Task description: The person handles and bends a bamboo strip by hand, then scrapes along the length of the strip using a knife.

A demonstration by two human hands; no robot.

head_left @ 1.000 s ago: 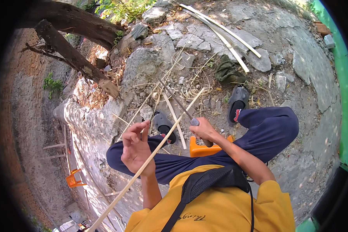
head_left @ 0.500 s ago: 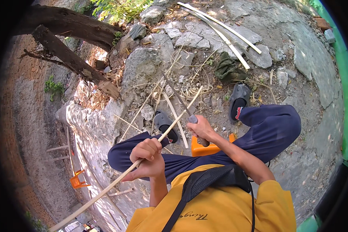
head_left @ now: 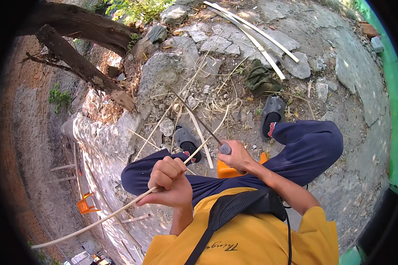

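My left hand (head_left: pixel 169 182) is closed around a long pale bamboo-like strip (head_left: pixel 93 225), just in front of my left thigh. From the fist the strip bows down to the lower left; its other end rises between my feet. In my right hand (head_left: pixel 238 157) is a knife, gripped by its grey rounded handle (head_left: pixel 224 148). The long, thin, dark blade (head_left: pixel 194 113) points up and to the left. It crosses the strip near the handle, apparently touching it.
An orange stool (head_left: pixel 227 171) is under me. Thin shavings (head_left: pixel 219 105) and loose strips lie among stones around my shoes. Beyond are longer pale strips (head_left: pixel 261 48), a dark green cloth (head_left: pixel 262 77) and a tree trunk (head_left: pixel 84 31). Another orange stool (head_left: pixel 86 204) stands at the left.
The strip has become more bowed, its lower end swinging left and upward. My right hand has shifted slightly right and down, and the knife's tip has moved to the left.
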